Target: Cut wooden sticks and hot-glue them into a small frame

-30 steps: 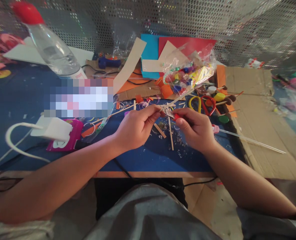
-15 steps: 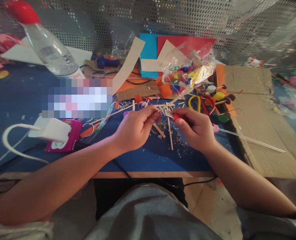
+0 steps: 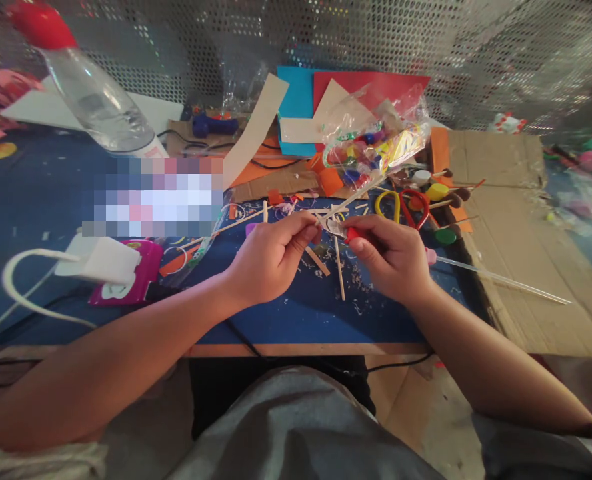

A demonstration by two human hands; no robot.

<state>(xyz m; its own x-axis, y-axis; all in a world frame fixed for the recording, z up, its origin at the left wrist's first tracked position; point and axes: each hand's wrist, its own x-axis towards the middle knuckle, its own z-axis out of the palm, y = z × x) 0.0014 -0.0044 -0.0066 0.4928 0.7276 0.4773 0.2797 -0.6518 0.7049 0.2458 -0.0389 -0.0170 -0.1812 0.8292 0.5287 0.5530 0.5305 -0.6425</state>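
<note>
My left hand (image 3: 271, 257) is closed in a pinch on the lower end of a thin pale stick (image 3: 353, 199), which slants up and to the right. Between the fingers and thumb of my right hand (image 3: 393, 257) is a small red-handled metal tool (image 3: 337, 229); its exact kind is hard to make out. Its metal head meets the stick right beside my left fingertips. Below the hands, a loose wooden stick (image 3: 339, 270) and a shorter flat strip (image 3: 318, 261) lie among pale shavings (image 3: 359, 293) on the blue table (image 3: 296, 327).
Yellow-and-red-handled scissors (image 3: 389, 208) lie beyond my right hand. A plastic bag of colourful bits (image 3: 376, 143) sits behind. On the left are a red-capped bottle (image 3: 96, 100) and a white plug (image 3: 99, 259) in a magenta socket (image 3: 149, 257). Cardboard (image 3: 536, 253) covers the right side.
Both hands keep their grips and nearly the same positions. The metal head of the tool has shifted very slightly against the stick.
</note>
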